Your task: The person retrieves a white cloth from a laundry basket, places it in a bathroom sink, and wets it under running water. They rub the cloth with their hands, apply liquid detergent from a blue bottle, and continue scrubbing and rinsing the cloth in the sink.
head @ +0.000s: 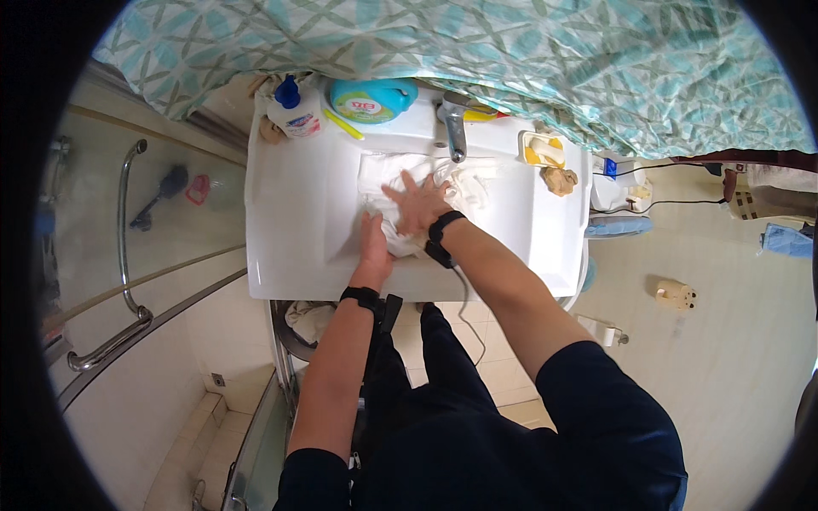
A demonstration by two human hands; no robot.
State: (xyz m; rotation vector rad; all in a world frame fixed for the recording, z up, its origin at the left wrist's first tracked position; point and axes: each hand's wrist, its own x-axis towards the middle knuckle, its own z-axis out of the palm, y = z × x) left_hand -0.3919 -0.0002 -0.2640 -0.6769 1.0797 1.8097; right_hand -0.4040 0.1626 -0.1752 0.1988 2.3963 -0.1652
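A white cloth [470,181] lies wet and rumpled in the basin of a white sink [291,236]. My right hand [418,203] is spread over the middle of the cloth, palm down with the fingers apart. Beside it, at the cloth's lower left edge, my left hand [375,248] rests against the fabric with its fingers raised; whether it grips any cloth is hidden. A chrome faucet [455,128] stands above the basin behind the cloth, and no water stream can be made out under it.
Along the sink's back rim stand a white pump bottle [300,115], a turquoise detergent bottle [367,102] and a yellow-green brush or stick [344,124]. A soap dish [543,149] and a tan sponge-like lump [559,181] sit at right. A patterned curtain [447,38] hangs over the back edge.
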